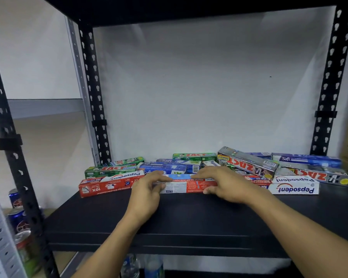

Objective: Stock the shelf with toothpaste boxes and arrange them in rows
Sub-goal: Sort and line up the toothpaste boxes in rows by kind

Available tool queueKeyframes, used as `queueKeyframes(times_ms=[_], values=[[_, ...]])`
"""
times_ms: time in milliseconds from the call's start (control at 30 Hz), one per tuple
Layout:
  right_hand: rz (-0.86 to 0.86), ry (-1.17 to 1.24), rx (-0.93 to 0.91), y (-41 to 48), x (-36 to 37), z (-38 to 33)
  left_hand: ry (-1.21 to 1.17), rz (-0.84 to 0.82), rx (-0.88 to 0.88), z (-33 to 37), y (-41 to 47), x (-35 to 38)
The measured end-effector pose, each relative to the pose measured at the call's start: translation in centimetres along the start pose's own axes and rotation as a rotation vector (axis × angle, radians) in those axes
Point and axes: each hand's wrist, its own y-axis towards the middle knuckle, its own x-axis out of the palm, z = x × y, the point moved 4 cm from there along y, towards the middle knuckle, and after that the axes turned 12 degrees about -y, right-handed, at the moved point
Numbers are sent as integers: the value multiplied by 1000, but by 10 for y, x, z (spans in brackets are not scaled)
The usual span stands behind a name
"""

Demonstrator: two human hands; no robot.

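Observation:
A red Pepsodent toothpaste box (pixel 186 186) lies lengthwise on the black shelf (pixel 189 215). My left hand (pixel 149 189) grips its left end and my right hand (pixel 222 184) grips its right end, fingers over the top. Another red Pepsodent box (pixel 111 183) lies to its left and a white Pepsodent box (pixel 293 188) to its right. Behind them lie green Zact boxes (pixel 111 170), blue Safi boxes (pixel 165 167), a grey Zact Smokers box (pixel 247 164) tilted on the pile, and a further grey Zact box (pixel 313 173).
Black perforated uprights (pixel 93 87) (pixel 329 81) frame the shelf against a white wall. The shelf's front half is bare black board. Drink cans (pixel 17 217) stand on a lower level at the left. Water bottles (pixel 141 265) show below the shelf edge.

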Motion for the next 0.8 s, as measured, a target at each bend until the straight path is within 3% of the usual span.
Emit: queueKeyframes(times_ms=[267,400,567,800], values=[[184,13,1,-3,-19,14,-243,104,-43,6,18,13],[280,15,62,0,-33,34,-298,65,-40,16,40,20],[199,-165,238,-8,-25,60,106,29,3,6,65,24],[282,-266,420,-24,-24,79,570,-207,16,-39,76,19]])
